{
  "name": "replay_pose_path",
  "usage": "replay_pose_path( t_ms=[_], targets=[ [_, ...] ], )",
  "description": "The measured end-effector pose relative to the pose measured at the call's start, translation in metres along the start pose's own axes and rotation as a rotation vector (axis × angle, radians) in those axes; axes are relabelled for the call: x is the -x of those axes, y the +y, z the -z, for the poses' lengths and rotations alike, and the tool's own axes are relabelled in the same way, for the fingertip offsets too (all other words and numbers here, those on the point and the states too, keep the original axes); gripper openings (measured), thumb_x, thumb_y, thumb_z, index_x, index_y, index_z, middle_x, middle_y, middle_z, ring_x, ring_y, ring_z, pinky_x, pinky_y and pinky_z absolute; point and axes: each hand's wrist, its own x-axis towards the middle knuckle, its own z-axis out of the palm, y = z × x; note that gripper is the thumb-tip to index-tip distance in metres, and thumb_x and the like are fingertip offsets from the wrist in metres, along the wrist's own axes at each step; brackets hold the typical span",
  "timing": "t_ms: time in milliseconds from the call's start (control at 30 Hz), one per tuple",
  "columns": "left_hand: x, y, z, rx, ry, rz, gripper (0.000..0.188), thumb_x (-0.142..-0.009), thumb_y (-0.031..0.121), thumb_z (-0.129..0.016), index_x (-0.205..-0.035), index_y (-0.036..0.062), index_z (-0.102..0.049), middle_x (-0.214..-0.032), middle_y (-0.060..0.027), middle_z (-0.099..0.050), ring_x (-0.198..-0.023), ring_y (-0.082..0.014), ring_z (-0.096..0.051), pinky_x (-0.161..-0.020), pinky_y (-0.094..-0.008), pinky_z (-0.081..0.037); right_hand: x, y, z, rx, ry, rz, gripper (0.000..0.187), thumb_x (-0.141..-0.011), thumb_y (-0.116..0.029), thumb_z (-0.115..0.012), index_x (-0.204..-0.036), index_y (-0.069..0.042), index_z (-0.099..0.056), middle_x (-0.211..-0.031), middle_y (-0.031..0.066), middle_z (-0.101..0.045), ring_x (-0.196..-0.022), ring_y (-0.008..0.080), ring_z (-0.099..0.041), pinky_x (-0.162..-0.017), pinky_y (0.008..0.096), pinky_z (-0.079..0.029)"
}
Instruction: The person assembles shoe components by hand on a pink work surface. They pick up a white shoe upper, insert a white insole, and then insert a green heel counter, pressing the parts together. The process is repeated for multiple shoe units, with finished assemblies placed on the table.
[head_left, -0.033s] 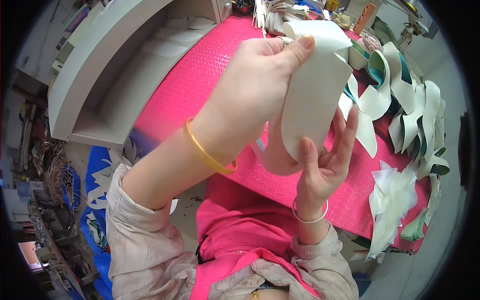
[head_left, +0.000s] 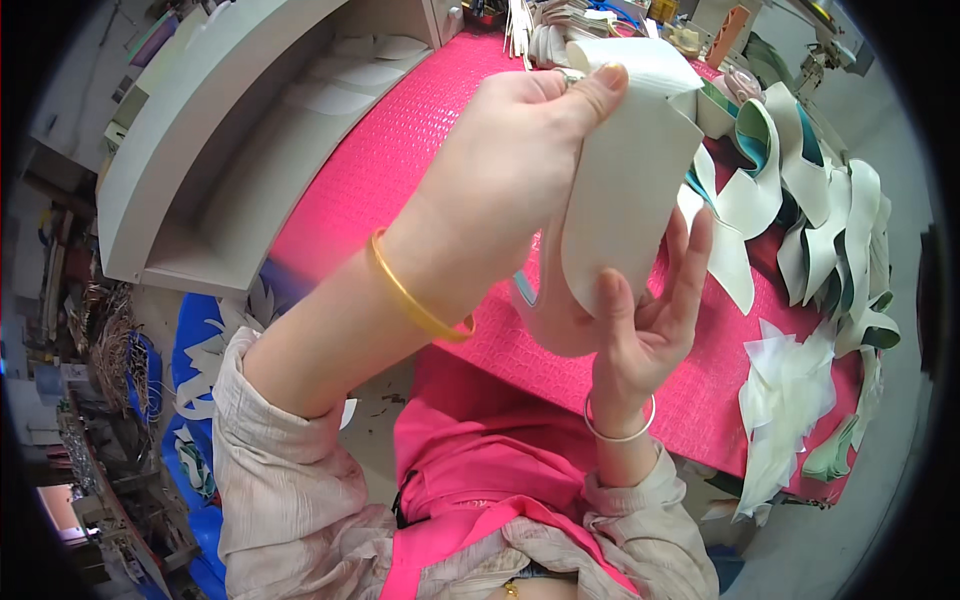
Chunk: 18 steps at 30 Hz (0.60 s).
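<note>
My left hand [head_left: 510,165] is closed on a cream, leather-like shoe upper piece [head_left: 625,190], its thumb pressed on the front face near the upper edge. The piece hangs in a curved loop above the pink table, and a pinkish inner side shows at its lower left. Lower down, my right hand [head_left: 650,335] steadies the same piece, thumb on its front and the other fingers partly behind its right edge. A small notch shows on the piece's right side. Where the right fingers touch the back is hidden.
The pink textured tabletop [head_left: 400,170] carries several cream and green curved pieces [head_left: 830,230] at the right. Thin white sheets [head_left: 785,420] lie by its near right edge. A grey arched shelf [head_left: 235,130] stands left, beside blue bags [head_left: 185,340] of scraps.
The lower loop of the cream piece has dropped slightly, and its upper end has tilted a little. Both hands keep nearly the same place.
</note>
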Motion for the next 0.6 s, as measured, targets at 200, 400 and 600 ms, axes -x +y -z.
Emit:
replay_pose_path(
  t_ms=[200,400,600],
  targets=[
    [0.0,0.001,-0.002,0.004,-0.023,0.014,0.035,-0.09,0.029,-0.052,-0.101,-0.003,-0.058,-0.092,-0.0074,-0.064,-0.08,-0.0104,-0.061,-0.071,-0.0237,-0.048,-0.005,0.013,0.002,0.022,0.078,0.026,0.069,-0.079,0.007,-0.057,-0.138,-0.002,-0.022,-0.128,0.0157,-0.038,-0.109,0.0208,-0.046,-0.083,0.0286,-0.045],
    [-0.005,-0.003,0.001,0.096,-0.087,0.061,0.033,-0.087,0.026,-0.057,-0.1,-0.0041,-0.059,-0.09,-0.0077,-0.064,-0.077,-0.0105,-0.061,-0.07,-0.0245,-0.048,-0.015,0.047,0.02,0.382,0.071,0.115,0.069,-0.076,0.002,-0.064,-0.136,-0.004,-0.03,-0.092,0.0059,-0.059,-0.074,0.007,-0.054,-0.061,0.019,-0.044],
    [-0.01,-0.039,0.005,-0.336,-0.052,-0.199,0.021,-0.074,0.01,-0.068,-0.093,0.0002,-0.065,-0.087,-0.0054,-0.065,-0.077,-0.0116,-0.06,-0.072,-0.0242,-0.047,-0.016,0.038,0.049,0.721,-0.042,0.239,0.065,-0.075,-0.009,-0.068,-0.132,-0.006,-0.037,-0.1,0.0053,-0.057,-0.082,0.0108,-0.05,-0.075,0.0248,-0.04]
  ],
)
